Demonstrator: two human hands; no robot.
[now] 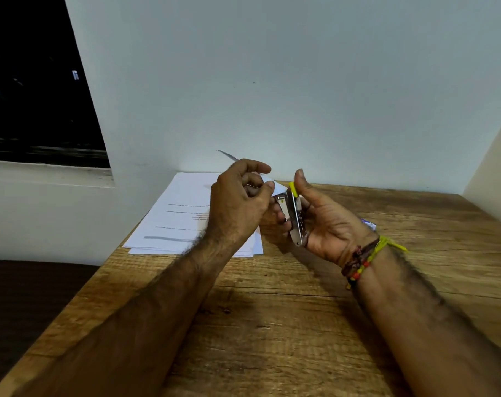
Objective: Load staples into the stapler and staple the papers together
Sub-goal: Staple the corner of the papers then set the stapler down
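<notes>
Wooden table (pixel 286 325): one stapler (pixel 296 222) is clasped in the right hand (pixel 326 224); the left hand (pixel 240 202), fingers curled, grip unclear, is beside it; one paper stack (pixel 183 213) behind.

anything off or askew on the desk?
Minor: the stack of white printed papers is fanned unevenly at its near edge and overhangs the left edge of the wooden table. A dark streak marks the wall. Nothing spilled.

You are sitting at a plain desk corner that is looking like a home or small office study nook: a rustic wood-grain tabletop (pixel 272 325) is butting against a bare pale wall (pixel 272 81), a dark window opening (pixel 34 90) is showing night outside, and a stack of printed white sheets (pixel 183 213) is lying there.
</notes>
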